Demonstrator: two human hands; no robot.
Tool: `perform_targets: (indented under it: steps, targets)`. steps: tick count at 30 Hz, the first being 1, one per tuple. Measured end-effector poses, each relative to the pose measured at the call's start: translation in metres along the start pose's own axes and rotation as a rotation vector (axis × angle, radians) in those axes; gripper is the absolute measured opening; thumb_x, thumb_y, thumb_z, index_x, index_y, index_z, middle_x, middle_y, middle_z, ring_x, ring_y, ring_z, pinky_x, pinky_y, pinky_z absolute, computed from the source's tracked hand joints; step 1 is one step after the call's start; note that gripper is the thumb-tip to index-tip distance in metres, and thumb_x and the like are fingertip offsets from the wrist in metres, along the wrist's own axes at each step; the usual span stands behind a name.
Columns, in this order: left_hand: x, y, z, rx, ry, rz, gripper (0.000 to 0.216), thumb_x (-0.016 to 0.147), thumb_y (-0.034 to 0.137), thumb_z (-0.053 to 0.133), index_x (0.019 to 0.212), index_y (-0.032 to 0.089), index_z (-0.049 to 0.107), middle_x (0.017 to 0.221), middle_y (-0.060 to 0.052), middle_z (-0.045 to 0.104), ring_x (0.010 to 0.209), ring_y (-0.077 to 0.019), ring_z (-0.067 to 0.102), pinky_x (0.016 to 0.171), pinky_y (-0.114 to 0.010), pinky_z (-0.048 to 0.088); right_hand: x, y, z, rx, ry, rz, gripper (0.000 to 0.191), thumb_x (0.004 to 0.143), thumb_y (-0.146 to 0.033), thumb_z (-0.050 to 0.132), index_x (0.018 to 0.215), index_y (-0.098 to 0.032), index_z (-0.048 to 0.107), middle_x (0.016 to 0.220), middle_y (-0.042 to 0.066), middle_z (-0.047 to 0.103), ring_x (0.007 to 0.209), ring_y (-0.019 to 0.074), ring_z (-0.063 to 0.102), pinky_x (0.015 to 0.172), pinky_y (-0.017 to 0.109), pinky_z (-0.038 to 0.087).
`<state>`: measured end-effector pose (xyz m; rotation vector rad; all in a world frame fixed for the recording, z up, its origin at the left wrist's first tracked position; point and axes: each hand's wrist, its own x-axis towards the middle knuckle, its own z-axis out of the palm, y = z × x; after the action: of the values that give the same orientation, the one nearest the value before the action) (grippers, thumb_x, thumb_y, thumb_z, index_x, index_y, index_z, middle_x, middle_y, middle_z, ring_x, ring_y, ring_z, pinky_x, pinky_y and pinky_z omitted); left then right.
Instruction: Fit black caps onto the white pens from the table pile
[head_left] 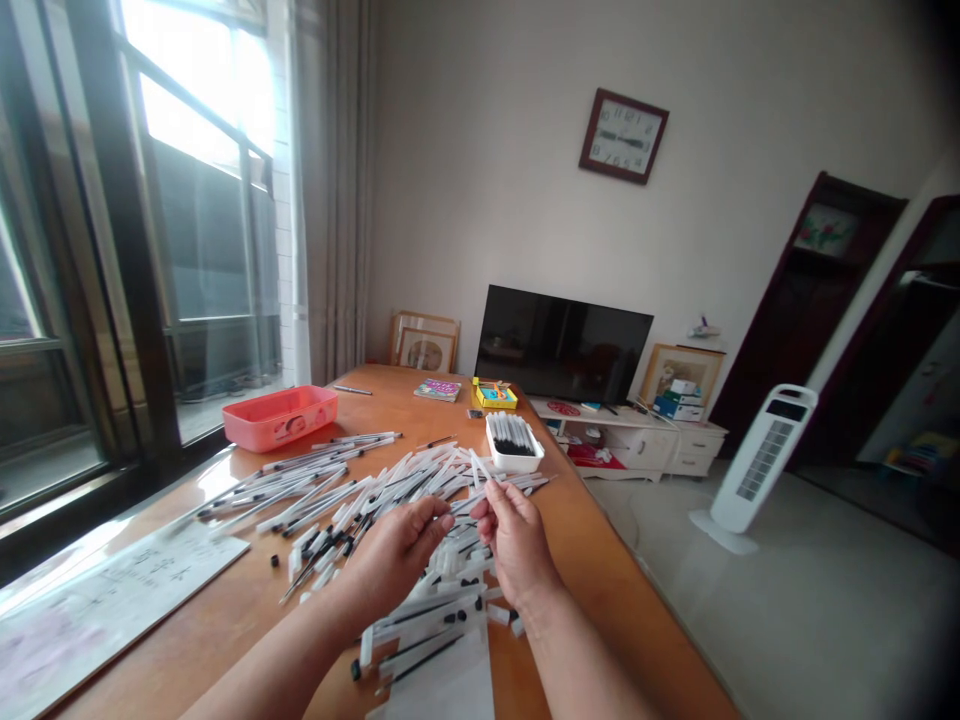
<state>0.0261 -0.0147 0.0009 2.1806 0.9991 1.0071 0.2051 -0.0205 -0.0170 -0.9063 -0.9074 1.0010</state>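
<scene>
A big heap of white pens with black tips (360, 495) lies spread over the wooden table (600, 580). My left hand (401, 545) is closed in a pinch above the heap, fingertips meeting those of the other hand. My right hand (514, 535) is closed round a white pen (478, 468) that sticks up from its fingers. Both hands seem to hold the same pen. A white tray (514, 445) full of upright pens stands just beyond the hands.
A pink plastic basket (279, 417) sits at the table's left, near the window. A printed sheet (97, 600) lies at the near left. Books and a yellow box (493, 394) rest at the far end. A television, a white tower fan (757, 460) and open floor are right.
</scene>
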Motion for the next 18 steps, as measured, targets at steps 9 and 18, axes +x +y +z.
perform_targets:
  steps: [9, 18]
  targets:
    - [0.001, 0.012, -0.002, -0.144, -0.05, -0.089, 0.041, 0.097, 0.056, 0.05, 0.083, 0.02, 0.064, 0.069, 0.002, 0.05, 0.068, -0.0152, 0.043, 0.063, -0.025, 0.036, 0.0, -0.003, 0.0, 0.032, 0.024, -0.005, 0.038, 0.087, -0.054, 0.069, 0.074, -0.02, 0.058, 0.065, -0.003, 0.058, 0.05, 0.0086, 0.041, 0.045, 0.022, 0.028]
    - [0.001, 0.019, -0.001, -0.403, -0.107, -0.306, 0.05, 0.088, 0.068, 0.057, 0.086, 0.019, 0.066, 0.062, 0.006, 0.039, 0.056, -0.0112, 0.031, 0.05, -0.024, 0.024, 0.002, -0.002, -0.001, 0.037, 0.025, -0.032, 0.04, 0.088, -0.054, 0.067, 0.072, -0.019, 0.057, 0.065, -0.002, 0.057, 0.049, 0.0075, 0.039, 0.044, 0.021, 0.027]
